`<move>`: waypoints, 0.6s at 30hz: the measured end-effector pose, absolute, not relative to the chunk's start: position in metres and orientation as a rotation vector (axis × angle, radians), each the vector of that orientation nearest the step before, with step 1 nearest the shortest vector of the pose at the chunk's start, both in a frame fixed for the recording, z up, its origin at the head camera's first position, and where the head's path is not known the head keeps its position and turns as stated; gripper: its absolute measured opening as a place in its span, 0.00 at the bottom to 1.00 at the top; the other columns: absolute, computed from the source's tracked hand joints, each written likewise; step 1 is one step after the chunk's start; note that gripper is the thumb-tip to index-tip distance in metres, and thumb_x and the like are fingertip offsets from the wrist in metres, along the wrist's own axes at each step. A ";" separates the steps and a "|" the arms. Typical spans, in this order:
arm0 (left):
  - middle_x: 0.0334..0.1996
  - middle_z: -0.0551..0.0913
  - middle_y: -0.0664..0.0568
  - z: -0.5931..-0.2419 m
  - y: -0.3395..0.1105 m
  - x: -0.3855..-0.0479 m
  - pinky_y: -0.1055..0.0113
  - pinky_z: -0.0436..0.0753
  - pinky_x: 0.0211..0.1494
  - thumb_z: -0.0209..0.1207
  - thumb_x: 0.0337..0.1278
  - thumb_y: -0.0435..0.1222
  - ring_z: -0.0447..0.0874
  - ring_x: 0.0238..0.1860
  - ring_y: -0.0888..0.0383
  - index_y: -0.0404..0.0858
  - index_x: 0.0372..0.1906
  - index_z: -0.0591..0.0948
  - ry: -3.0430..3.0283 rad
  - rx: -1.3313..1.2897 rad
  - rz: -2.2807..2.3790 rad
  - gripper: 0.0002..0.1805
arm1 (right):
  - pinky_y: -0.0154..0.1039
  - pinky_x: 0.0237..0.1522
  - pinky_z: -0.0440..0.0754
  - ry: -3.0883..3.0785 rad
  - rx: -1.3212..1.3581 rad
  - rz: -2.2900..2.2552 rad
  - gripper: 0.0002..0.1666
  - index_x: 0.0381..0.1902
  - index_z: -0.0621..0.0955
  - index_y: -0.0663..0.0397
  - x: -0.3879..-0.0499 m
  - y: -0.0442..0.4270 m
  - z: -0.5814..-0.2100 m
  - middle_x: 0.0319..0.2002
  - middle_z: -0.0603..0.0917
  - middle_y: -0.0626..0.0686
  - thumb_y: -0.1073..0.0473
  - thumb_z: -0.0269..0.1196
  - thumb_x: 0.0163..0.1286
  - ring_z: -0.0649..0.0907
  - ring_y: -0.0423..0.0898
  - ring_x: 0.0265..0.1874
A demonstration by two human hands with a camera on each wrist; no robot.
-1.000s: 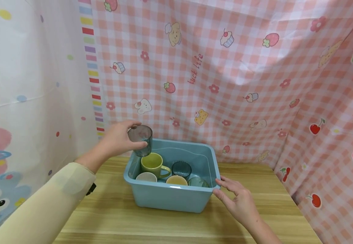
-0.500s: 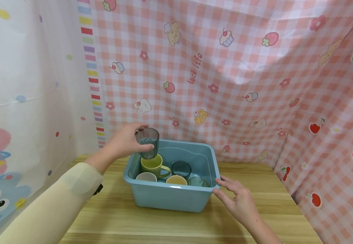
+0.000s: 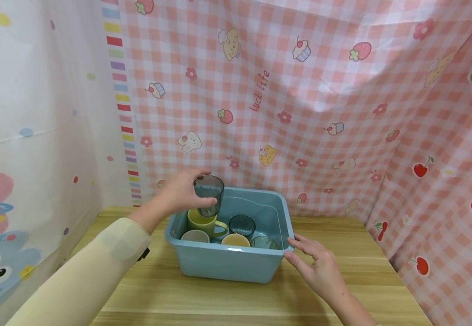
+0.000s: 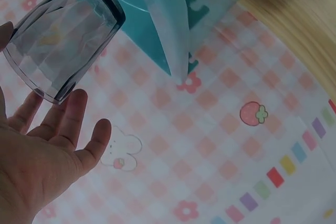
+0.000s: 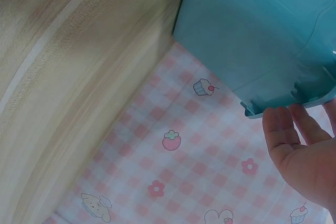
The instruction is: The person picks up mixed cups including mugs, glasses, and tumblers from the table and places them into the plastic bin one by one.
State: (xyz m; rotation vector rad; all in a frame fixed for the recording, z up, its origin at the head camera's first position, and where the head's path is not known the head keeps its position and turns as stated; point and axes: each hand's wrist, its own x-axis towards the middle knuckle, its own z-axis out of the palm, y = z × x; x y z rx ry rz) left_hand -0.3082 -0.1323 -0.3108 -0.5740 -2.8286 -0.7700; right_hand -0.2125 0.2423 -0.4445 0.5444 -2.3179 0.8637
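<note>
In the head view my left hand (image 3: 178, 192) grips a grey see-through glass tumbler (image 3: 211, 192) above the left side of a blue plastic bin (image 3: 223, 262). The left wrist view shows that tumbler (image 4: 65, 38) between thumb and fingers. Under it, inside the bin, stands a yellow-green mug (image 3: 198, 221), partly covered by the tumbler. A pale cup (image 3: 195, 236), a yellow cup (image 3: 236, 241), a dark glass (image 3: 242, 224) and a greenish glass (image 3: 264, 243) are also in the bin. My right hand (image 3: 319, 267) holds the bin's front right corner, its fingertips (image 5: 278, 124) at the rim.
The bin stands on a wood-grain table (image 3: 203, 301). Close behind it hangs a pink checked cloth (image 3: 284, 81), which continues along the right side. A white patterned cloth (image 3: 56, 99) hangs at the left.
My left hand has moved to the right and slightly down with the glass tumbler, further over the bin. The right hand and the bin have stayed in place.
</note>
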 end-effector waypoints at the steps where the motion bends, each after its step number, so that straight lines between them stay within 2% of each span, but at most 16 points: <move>1: 0.70 0.82 0.43 -0.311 -0.131 -0.308 0.42 0.83 0.69 0.76 0.54 0.56 0.82 0.69 0.43 0.44 0.77 0.73 -2.824 -0.580 -0.774 0.47 | 0.62 0.53 0.90 -2.318 0.545 0.863 0.20 0.55 0.91 0.52 -0.213 0.242 -0.444 0.58 0.91 0.55 0.60 0.79 0.64 0.90 0.57 0.57; 13: 0.70 0.83 0.45 -0.309 -0.121 -0.309 0.42 0.83 0.69 0.75 0.55 0.57 0.81 0.69 0.43 0.47 0.77 0.73 -2.825 -0.602 -0.810 0.46 | 0.52 0.53 0.91 -2.308 0.558 0.853 0.20 0.55 0.91 0.52 -0.215 0.243 -0.444 0.58 0.91 0.55 0.61 0.79 0.63 0.90 0.56 0.57; 15: 0.69 0.83 0.46 -0.309 -0.117 -0.310 0.43 0.83 0.68 0.75 0.54 0.58 0.82 0.69 0.44 0.48 0.77 0.74 -2.824 -0.596 -0.791 0.46 | 0.48 0.54 0.91 -2.308 0.553 0.855 0.20 0.55 0.91 0.52 -0.215 0.244 -0.444 0.58 0.92 0.55 0.60 0.79 0.64 0.90 0.56 0.57; 18: 0.69 0.84 0.46 -0.312 -0.112 -0.310 0.44 0.84 0.68 0.75 0.54 0.59 0.83 0.69 0.45 0.49 0.77 0.74 -2.830 -0.608 -0.772 0.46 | 0.36 0.56 0.89 -2.311 0.551 0.854 0.21 0.54 0.92 0.52 -0.213 0.244 -0.446 0.57 0.92 0.55 0.60 0.79 0.63 0.91 0.55 0.56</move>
